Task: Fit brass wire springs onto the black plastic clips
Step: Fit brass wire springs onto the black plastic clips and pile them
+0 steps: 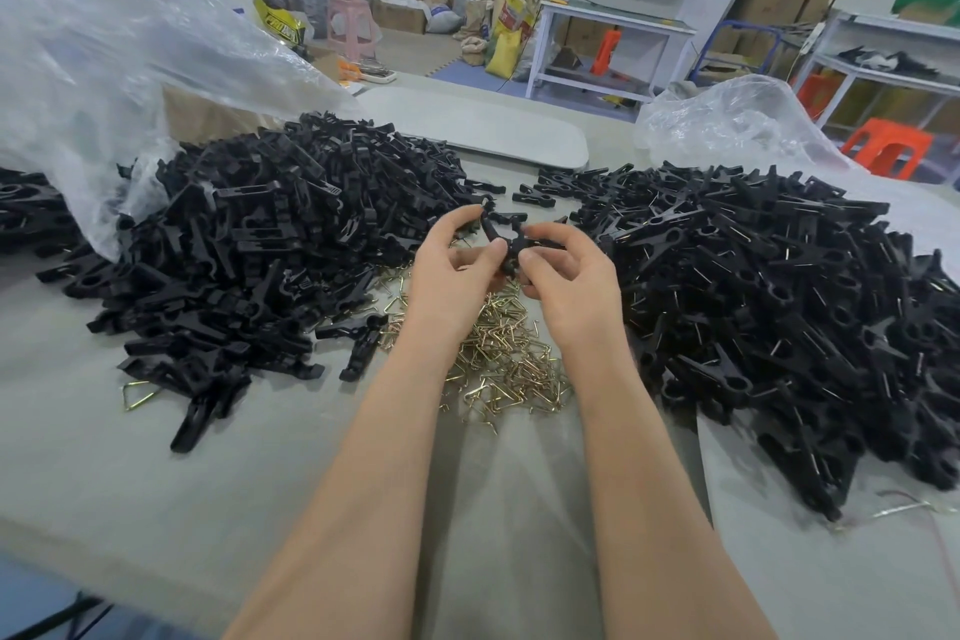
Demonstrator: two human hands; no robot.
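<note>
The left hand (452,270) and right hand (566,276) pinch one clip (501,237) with curled fingers above the springs (509,353). A left pile (249,250) and a right pile (779,307) flank them on the bench (156,483).

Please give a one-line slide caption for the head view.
Left hand and right hand grip one black clip above brass springs, between left heap and right heap.

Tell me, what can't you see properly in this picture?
Head view:
- The clip in both hands: fingers of the left hand and right hand cover most of it; any spring on it cannot be told.
- Brass springs: partly behind the forearms.
- Left clip heap: partly under the plastic bag.
- Right clip heap: cut off by the right edge.
</note>
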